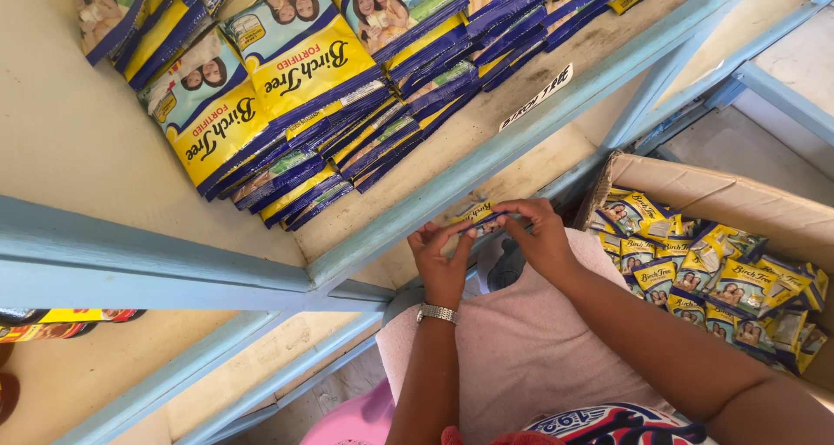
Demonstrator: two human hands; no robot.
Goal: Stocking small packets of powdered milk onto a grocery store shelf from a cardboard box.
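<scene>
both the left hand [441, 256] and the right hand [540, 233] pinch one small yellow-and-blue foil sachet [479, 216] by its ends; it looks light, limp and slick, best gripped at the sealed edges.

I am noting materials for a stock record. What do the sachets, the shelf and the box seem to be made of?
Sachets: probably plastic film, glossy and printed; they reflect light.
Shelf: seemingly painted wood, light blue, matte, with worn boards.
Box: brown corrugated cardboard, dull, with a soft bent rim.
</scene>
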